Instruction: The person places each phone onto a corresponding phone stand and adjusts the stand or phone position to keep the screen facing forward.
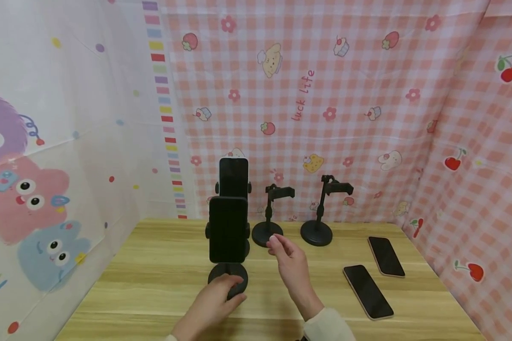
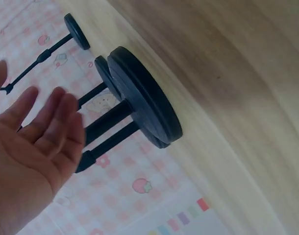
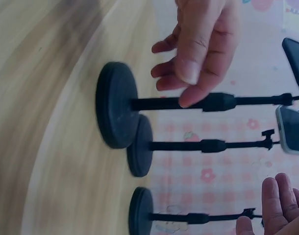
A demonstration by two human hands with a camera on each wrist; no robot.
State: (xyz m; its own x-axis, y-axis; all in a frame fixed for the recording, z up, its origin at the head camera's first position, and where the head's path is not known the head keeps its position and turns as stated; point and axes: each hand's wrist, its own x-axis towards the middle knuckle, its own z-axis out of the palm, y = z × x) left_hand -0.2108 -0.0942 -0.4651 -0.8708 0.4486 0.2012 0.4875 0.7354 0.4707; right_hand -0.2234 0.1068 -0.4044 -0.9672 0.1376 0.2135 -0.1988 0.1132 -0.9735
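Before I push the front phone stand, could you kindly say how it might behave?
The stand carries its phone high on a slim pole, so pushing there may tip it. Its broad base might slide if nudged low.

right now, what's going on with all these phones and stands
A person's left grip is at the lower part of the front stand, which holds the front phone; contact is hard to tell. The right grip hovers, holding nothing. Behind, the rear stand holds the rear phone. The middle stand and right stand hold none; the near loose phone and far loose phone lie flat.
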